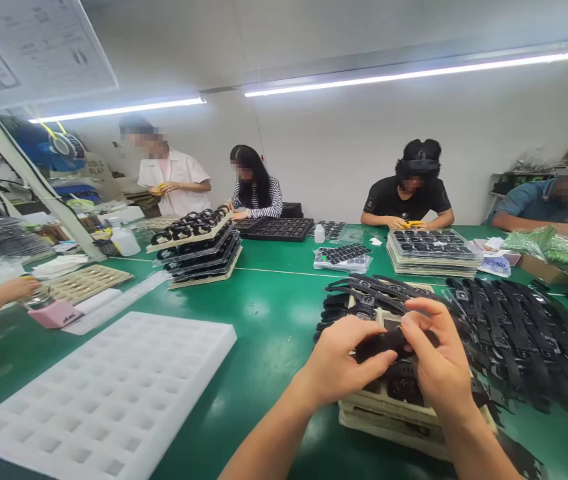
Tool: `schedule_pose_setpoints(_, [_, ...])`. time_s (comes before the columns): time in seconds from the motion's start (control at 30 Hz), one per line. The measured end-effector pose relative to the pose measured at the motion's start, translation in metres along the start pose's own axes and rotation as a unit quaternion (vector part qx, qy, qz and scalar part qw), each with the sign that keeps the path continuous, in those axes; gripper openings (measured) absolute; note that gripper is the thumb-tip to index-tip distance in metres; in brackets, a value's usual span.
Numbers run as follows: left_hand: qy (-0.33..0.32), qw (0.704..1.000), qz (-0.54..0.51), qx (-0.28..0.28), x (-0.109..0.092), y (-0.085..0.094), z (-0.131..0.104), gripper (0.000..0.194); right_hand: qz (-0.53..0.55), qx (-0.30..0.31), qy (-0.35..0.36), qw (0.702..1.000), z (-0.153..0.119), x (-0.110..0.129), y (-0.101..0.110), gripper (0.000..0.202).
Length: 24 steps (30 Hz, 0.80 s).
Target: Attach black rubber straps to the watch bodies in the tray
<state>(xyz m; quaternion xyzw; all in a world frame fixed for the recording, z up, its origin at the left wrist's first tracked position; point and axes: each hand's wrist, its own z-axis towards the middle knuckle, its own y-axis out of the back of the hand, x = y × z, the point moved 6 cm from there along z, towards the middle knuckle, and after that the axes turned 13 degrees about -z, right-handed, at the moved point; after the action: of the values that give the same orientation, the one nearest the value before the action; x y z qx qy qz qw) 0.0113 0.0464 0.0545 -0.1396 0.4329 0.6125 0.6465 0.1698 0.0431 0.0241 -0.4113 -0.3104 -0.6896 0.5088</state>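
Observation:
My left hand (341,353) and my right hand (441,357) are raised at the right of centre, both closed on a black smartwatch (381,343). The left thumb and fingers grip one end, and the right thumb and fingers pinch the other. Fingers hide much of it. Right under my hands stands a stack of beige moulded trays (389,410) with black watches (364,297) in the top one. Beyond my right hand, many black strapped watches (509,327) lie spread in overlapping rows.
A white foam block with square pockets (114,380) lies left. Beyond it stand loaded trays (204,257). More stacked trays (429,253) stand at the far side. A co-worker's hand (19,288) reaches in at left, near a pink dispenser (57,312). Several people work opposite.

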Motion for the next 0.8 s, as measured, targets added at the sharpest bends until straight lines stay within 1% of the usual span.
schedule_pose_setpoints(0.1, [-0.003, 1.000, -0.023, -0.010, 0.002, 0.002, 0.000, 0.022, 0.018, -0.007, -0.021, 1.000, 0.002, -0.005, 0.001, 0.024])
schedule_pose_setpoints(0.2, [0.001, 0.999, -0.035, -0.015, 0.003, 0.004, 0.001, 0.022, 0.055, -0.053, -0.048, 0.996, 0.004, -0.008, 0.008, 0.024])
schedule_pose_setpoints(0.27, [0.008, 0.999, -0.037, -0.010, 0.002, 0.003, 0.001, 0.020, 0.065, -0.058, -0.055, 0.995, 0.005, -0.009, 0.009, 0.022])
schedule_pose_setpoints(0.33, [0.027, 0.998, -0.048, 0.010, 0.002, -0.001, 0.001, 0.018, 0.042, -0.026, -0.054, 0.997, 0.006, -0.010, 0.006, 0.019])
schedule_pose_setpoints(0.4, [0.059, 0.994, -0.082, 0.040, 0.003, -0.010, 0.000, 0.023, -0.002, 0.019, -0.048, 0.999, 0.005, -0.009, 0.001, 0.019])
schedule_pose_setpoints(0.43, [0.077, 0.990, -0.110, 0.046, 0.004, -0.014, -0.001, 0.026, -0.022, 0.034, -0.043, 0.998, 0.004, -0.007, -0.001, 0.019])
schedule_pose_setpoints(0.47, [0.094, 0.984, -0.144, 0.042, 0.007, -0.017, -0.002, 0.028, -0.037, 0.046, -0.036, 0.998, 0.003, -0.005, -0.003, 0.019])
schedule_pose_setpoints(0.53, [0.128, 0.968, -0.216, 0.004, 0.015, -0.019, -0.003, 0.029, -0.033, 0.079, -0.025, 0.996, 0.000, -0.001, -0.008, 0.023])
schedule_pose_setpoints(0.6, [0.155, 0.948, -0.274, -0.046, 0.026, -0.016, -0.004, 0.035, -0.002, 0.124, -0.018, 0.992, -0.002, 0.004, -0.013, 0.035])
schedule_pose_setpoints(0.67, [0.164, 0.936, -0.301, -0.085, 0.036, -0.010, -0.005, 0.044, 0.007, 0.159, -0.011, 0.987, -0.004, 0.007, -0.018, 0.045])
schedule_pose_setpoints(0.7, [0.162, 0.933, -0.307, -0.098, 0.040, -0.006, -0.005, 0.048, -0.001, 0.161, -0.009, 0.987, -0.005, 0.007, -0.019, 0.047])
schedule_pose_setpoints(0.73, [0.155, 0.931, -0.312, -0.106, 0.042, -0.004, -0.005, 0.050, -0.009, 0.151, -0.008, 0.988, -0.005, 0.006, -0.019, 0.047])
schedule_pose_setpoints(0.8, [0.140, 0.928, -0.331, -0.104, 0.044, -0.002, -0.005, 0.052, 0.003, 0.114, -0.019, 0.993, -0.004, 0.003, -0.019, 0.044])
